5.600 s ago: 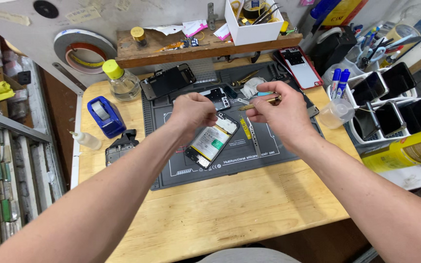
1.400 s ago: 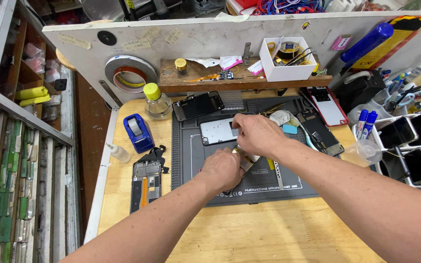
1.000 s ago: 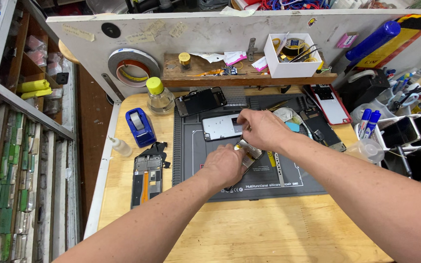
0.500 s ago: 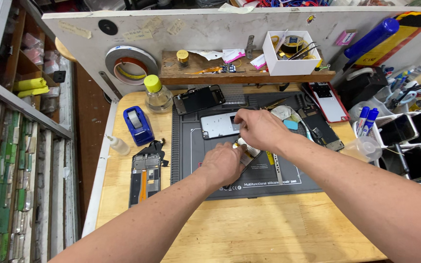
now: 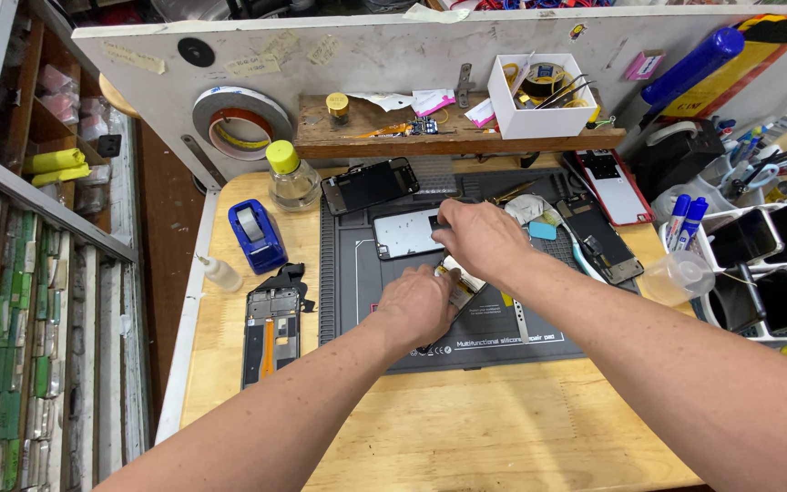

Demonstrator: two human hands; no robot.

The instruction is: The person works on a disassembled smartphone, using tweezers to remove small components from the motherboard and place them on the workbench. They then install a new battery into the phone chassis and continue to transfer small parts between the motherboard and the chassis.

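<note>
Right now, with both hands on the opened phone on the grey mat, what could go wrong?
1. The left hand covers most of the opened phone, so hard pressure might bend it or strain parts inside.
2. The right hand reaches over the silver phone panel; its forearm could brush the loose phone frame beside it.
3. The glass bottle with a yellow cap stands close to the grey mat; a knock might spill it.

Both hands meet over a grey mat (image 5: 366, 301) — left hand (image 5: 419, 305) and right hand (image 5: 477, 239) hold an opened phone (image 5: 459, 286).
</note>
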